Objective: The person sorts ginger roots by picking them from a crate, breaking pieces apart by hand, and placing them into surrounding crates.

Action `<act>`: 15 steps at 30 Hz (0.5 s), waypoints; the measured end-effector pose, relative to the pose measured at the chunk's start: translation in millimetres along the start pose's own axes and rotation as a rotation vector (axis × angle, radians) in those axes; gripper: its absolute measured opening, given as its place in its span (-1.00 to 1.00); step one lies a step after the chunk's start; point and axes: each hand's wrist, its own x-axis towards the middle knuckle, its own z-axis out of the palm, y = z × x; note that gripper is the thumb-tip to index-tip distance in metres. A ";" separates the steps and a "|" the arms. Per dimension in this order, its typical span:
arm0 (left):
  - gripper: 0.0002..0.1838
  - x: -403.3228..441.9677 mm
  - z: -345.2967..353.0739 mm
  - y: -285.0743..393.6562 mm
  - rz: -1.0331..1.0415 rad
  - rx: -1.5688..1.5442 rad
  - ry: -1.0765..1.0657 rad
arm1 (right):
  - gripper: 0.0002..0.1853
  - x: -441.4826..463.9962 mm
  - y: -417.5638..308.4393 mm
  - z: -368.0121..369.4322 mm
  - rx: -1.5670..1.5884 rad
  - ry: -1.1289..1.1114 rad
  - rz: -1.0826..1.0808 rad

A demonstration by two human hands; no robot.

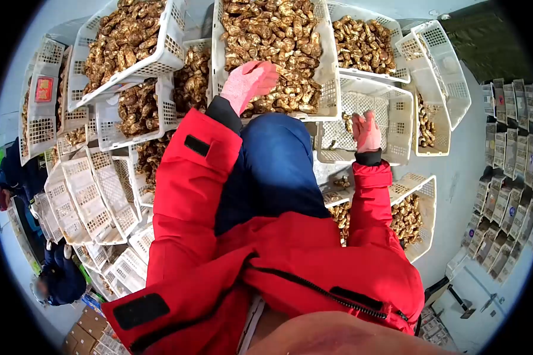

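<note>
My left hand (250, 84), in a pinkish covering, rests over the left part of a white crate (333, 89) heaped with brown, knobbly mushroom-like pieces (272, 35). Its fingers are stretched out to the right over the heap. My right hand (367, 132) is above a nearly bare white crate (401, 118) to the right, fingers pointing up. A brown piece (347, 123) shows just left of those fingers; whether they touch it is unclear. Both arms wear red sleeves with black cuffs.
Filled white crates (173, 44) surround me at left and back; one (429, 222) stands by my right elbow. Stacked crates (98, 189) stand lower left. People in dark clothing (62, 275) are at the far left. Packed rows (512, 154) line the right.
</note>
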 end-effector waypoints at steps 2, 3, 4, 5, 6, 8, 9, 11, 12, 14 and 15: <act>-0.65 -2.0 2.0 3.2 0.010 -0.010 -0.008 | -0.60 -7.5 -38.2 60.7 -0.078 -0.017 -0.030; -0.63 -2.7 2.6 2.0 -0.005 -0.014 -0.012 | -0.58 0.5 -51.3 96.8 -0.114 -0.112 -0.100; -0.61 -1.8 3.8 2.2 -0.014 -0.018 -0.012 | -0.57 20.0 -55.6 128.1 -0.250 -0.182 -0.149; -0.59 -1.4 4.0 1.5 -0.025 -0.023 -0.011 | -0.55 45.8 -51.3 158.7 -0.267 -0.318 -0.201; -0.59 -1.3 4.0 2.0 -0.011 -0.031 -0.018 | -0.47 75.0 -39.1 190.8 -0.526 -0.309 -0.371; -0.59 3.4 1.8 1.2 -0.016 -0.028 -0.018 | -0.32 130.6 -5.3 243.5 -1.435 -0.075 -0.652; -0.60 2.2 2.3 3.4 -0.012 -0.042 -0.022 | -0.47 124.9 -9.0 268.6 -1.678 -0.051 -0.652; -0.68 1.8 3.0 3.5 -0.016 -0.117 -0.003 | -0.62 158.8 15.6 286.0 -1.933 -0.007 -0.739; -0.68 2.3 2.1 4.7 -0.024 -0.106 -0.004 | -0.66 168.8 20.4 293.9 -1.942 0.030 -0.720; -0.68 3.1 1.8 6.7 -0.027 -0.102 0.001 | -0.76 181.6 27.6 293.0 -1.980 0.090 -0.745; -0.68 2.4 2.5 5.9 -0.028 -0.106 0.005 | -0.66 188.8 28.1 284.1 -1.824 0.069 -0.706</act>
